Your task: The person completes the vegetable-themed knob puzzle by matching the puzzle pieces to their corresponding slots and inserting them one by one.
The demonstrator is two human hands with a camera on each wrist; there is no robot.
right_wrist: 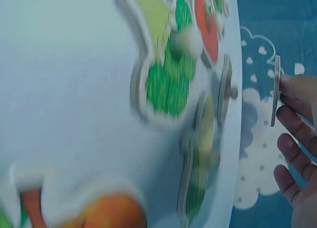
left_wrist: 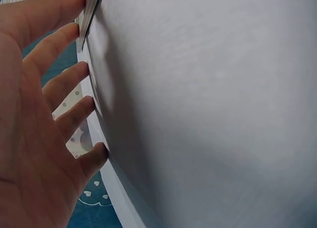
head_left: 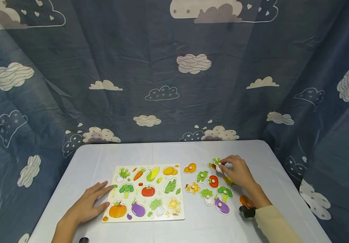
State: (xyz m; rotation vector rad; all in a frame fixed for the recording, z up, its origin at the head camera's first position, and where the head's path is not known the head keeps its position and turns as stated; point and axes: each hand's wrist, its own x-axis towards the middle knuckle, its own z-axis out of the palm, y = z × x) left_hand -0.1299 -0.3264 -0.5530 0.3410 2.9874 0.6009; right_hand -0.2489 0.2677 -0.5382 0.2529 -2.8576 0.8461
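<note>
Sitting pinched in right hand (head_left: 237, 171): radish (head_left: 218, 168)

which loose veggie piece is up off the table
The white one with the leafy green top, pinched by the right hand; the other loose pieces lie on the table.

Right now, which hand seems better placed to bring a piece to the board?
Probably the right hand: it pinches the white radish piece. The left hand holds no piece, only touching the edge of the board.
</note>
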